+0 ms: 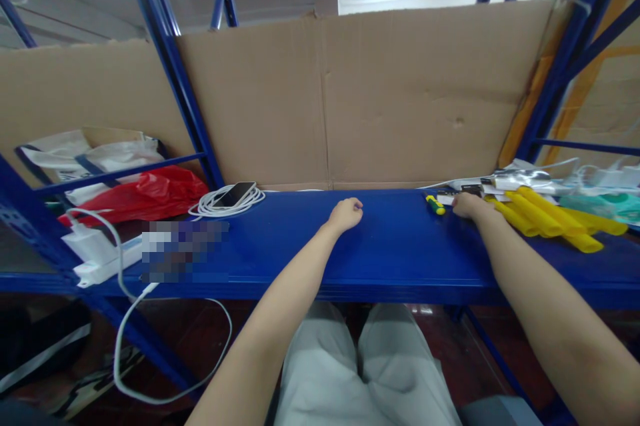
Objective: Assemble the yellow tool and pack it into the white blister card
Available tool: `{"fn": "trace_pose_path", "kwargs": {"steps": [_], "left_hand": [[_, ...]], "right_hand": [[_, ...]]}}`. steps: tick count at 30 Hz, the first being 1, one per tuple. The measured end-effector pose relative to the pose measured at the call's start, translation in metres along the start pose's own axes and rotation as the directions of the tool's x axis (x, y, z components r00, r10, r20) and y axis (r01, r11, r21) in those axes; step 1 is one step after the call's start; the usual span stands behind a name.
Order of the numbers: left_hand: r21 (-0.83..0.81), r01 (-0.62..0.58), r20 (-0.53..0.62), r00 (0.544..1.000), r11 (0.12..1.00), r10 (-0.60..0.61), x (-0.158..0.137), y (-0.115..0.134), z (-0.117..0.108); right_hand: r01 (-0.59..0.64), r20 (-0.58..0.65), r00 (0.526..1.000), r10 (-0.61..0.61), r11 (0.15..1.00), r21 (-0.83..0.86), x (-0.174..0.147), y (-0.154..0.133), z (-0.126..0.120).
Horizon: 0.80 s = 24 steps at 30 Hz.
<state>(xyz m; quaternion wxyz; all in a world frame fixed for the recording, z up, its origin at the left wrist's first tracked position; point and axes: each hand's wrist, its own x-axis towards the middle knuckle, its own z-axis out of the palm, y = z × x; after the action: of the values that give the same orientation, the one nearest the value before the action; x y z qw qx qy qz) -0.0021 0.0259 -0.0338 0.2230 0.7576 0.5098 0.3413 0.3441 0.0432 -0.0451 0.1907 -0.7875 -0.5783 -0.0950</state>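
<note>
My left hand (pixel 346 214) rests loosely curled over the middle of the blue shelf top (pixel 380 253), and nothing shows in its fingers. Farther right, my right hand (pixel 469 205) reaches to the back of the shelf with bent fingers. Small black and white items (pixel 471 190) lie just behind it, and whatever its fingertips grip is hidden. Left of that hand is a short yellow-and-green tool handle (pixel 435 205). Several rolled yellow tubes or sheets (pixel 545 214) lie close on its other side.
A phone (pixel 235 195) lies on a coiled white cable (pixel 210 203). Farther left are a red plastic bag (pixel 155 189) and a white power strip (pixel 110 263) with a plugged adapter. Cardboard (pixel 400 99) walls the back between blue uprights (pixel 170 66). A white cable (pixel 117 353) hangs off the front edge.
</note>
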Motion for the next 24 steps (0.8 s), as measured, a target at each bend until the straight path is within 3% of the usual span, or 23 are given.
{"fn": "trace_pose_path", "kwargs": {"steps": [2, 5, 12, 17, 24], "left_hand": [[0.111, -0.101, 0.014, 0.995, 0.989, 0.100, 0.000, -0.002, 0.000], [0.187, -0.165, 0.080, 0.985, 0.968, 0.152, -0.002, -0.002, 0.000], [0.220, -0.186, 0.119, 0.979, 0.958, 0.163, -0.008, 0.004, -0.001], [0.258, -0.214, 0.134, 0.974, 0.942, 0.185, -0.010, 0.006, -0.001], [0.366, -0.290, 0.197, 0.953, 0.884, 0.231, -0.007, 0.003, -0.001]], "right_hand": [[-0.078, 0.094, 0.992, 0.086, 0.993, -0.085, -0.008, -0.006, -0.007], [-0.036, 0.036, 0.999, 0.040, 0.994, -0.101, -0.020, -0.015, -0.019], [0.104, -0.007, 0.995, -0.104, 0.994, 0.016, -0.029, -0.020, -0.033], [0.120, -0.100, 0.988, -0.116, 0.992, 0.044, -0.036, -0.025, -0.040], [0.105, -0.101, 0.990, -0.100, 0.993, 0.053, -0.041, -0.031, -0.044]]}}
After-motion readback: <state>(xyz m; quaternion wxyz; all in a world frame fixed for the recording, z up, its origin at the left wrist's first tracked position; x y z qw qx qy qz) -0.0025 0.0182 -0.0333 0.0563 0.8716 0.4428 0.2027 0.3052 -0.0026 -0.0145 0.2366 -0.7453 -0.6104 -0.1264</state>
